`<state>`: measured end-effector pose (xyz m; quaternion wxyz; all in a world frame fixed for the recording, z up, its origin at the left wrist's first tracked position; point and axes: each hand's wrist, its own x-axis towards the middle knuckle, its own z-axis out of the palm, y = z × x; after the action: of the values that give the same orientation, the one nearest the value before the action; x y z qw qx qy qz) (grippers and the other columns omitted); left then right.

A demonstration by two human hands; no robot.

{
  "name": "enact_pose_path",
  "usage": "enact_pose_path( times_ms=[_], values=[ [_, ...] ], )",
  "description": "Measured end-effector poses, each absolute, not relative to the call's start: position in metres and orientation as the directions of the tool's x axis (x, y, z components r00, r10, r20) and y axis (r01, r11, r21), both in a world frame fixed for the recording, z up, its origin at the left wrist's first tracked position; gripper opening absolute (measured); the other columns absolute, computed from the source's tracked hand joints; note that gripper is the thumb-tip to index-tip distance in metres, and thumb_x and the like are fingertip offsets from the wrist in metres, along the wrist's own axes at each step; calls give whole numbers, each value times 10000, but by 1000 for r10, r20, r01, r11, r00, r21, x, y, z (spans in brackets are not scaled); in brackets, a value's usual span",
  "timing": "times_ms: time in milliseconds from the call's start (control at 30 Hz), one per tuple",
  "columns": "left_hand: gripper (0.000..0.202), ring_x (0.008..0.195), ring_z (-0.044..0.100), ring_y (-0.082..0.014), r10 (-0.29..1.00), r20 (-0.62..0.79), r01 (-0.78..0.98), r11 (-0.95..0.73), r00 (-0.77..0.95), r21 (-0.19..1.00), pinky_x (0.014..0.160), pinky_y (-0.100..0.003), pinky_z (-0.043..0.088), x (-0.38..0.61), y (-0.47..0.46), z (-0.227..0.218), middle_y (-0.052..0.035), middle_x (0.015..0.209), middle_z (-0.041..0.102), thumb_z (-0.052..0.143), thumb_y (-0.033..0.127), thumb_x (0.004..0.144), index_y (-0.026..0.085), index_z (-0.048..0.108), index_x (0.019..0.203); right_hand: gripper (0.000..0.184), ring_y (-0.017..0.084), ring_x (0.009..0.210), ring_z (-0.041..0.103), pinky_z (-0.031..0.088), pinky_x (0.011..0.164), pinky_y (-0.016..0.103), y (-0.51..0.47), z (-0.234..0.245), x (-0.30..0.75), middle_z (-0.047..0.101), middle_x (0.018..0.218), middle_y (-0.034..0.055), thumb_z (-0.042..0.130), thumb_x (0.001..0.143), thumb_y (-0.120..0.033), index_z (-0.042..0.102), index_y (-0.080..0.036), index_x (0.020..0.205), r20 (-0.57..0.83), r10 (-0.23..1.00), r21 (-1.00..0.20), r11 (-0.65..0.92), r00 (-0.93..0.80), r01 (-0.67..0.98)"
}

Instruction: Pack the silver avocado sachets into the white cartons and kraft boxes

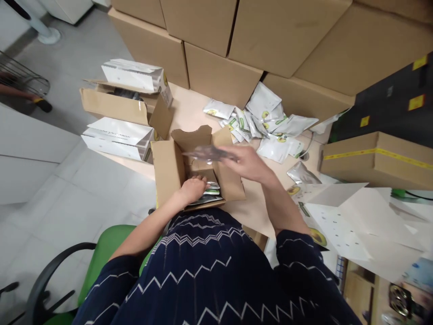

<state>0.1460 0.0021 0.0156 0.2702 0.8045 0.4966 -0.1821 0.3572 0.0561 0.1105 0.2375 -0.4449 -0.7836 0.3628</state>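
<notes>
A small open cardboard box (168,169) stands at the table's near edge, with packets stacked inside it. My left hand (193,187) reaches into the box, fingers curled down onto the packets; whether it grips one is unclear. My right hand (246,161) hovers over the box's right flap, shut on a flat silvery packet (206,154) that is smeared by motion. A heap of white sachets with green and yellow print (262,124) lies on the table beyond the box.
Large brown cartons (219,72) wall the back of the table. Another open carton (115,104) with white boxes (117,137) sits to the left. A taped carton (375,160) and white sheets (348,216) lie right. A green chair (104,253) is under me.
</notes>
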Motion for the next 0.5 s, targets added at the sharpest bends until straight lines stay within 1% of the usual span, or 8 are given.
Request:
enact_pose_path(
  times_ms=[67,133,200,300,367,433,500],
  values=[
    [406,1219,596,-293,717,-542,899,-369,438,238,986,-394,480,148,-4,16,-222,1316,613,333,254,1023,106,527,1348,307,191,957,657,474,828,292,65,106,328,736,1061,56,486,945,-198,686,-213,1177,-74,763,-665,442,-642,602],
    [412,1207,599,-288,727,-531,899,-377,436,223,971,-390,489,149,-7,17,-229,1299,614,306,140,998,86,524,1343,331,207,975,656,447,815,285,75,93,305,731,1092,101,445,942,-152,684,-177,1169,-186,683,-558,518,-706,648],
    [421,1180,613,-280,732,-525,899,-382,435,213,960,-382,497,148,-7,20,-227,1267,629,298,74,971,70,541,1314,349,215,984,663,433,791,277,83,77,287,730,1118,111,443,934,-152,679,-181,1189,-287,611,-503,559,-738,659],
    [395,1116,640,-264,748,-514,906,-375,420,195,944,-368,506,144,-4,26,-210,1182,664,303,55,961,61,582,1240,345,224,998,680,427,738,263,91,57,268,734,1153,110,507,910,-190,696,-191,1199,-499,462,-444,590,-733,674],
    [384,1093,641,-264,764,-501,912,-366,407,184,935,-369,509,140,-2,32,-209,1167,662,298,60,964,57,592,1212,332,243,1001,689,428,711,268,92,50,260,728,1167,148,551,897,-207,715,-143,1179,-622,379,-372,627,-685,685],
    [361,1084,629,-275,792,-469,920,-355,390,166,933,-385,505,137,1,37,-208,1152,652,307,91,976,62,601,1183,335,259,1020,688,434,723,277,93,48,253,716,1184,188,558,907,-208,715,-85,1176,-679,331,-319,671,-655,670],
    [329,1081,609,-294,839,-410,933,-336,357,126,927,-407,499,135,1,40,-201,1127,640,333,151,993,85,615,1151,349,263,1041,681,441,752,280,93,49,250,704,1205,204,547,931,-221,704,-54,1195,-700,301,-305,694,-648,652]
  ],
)
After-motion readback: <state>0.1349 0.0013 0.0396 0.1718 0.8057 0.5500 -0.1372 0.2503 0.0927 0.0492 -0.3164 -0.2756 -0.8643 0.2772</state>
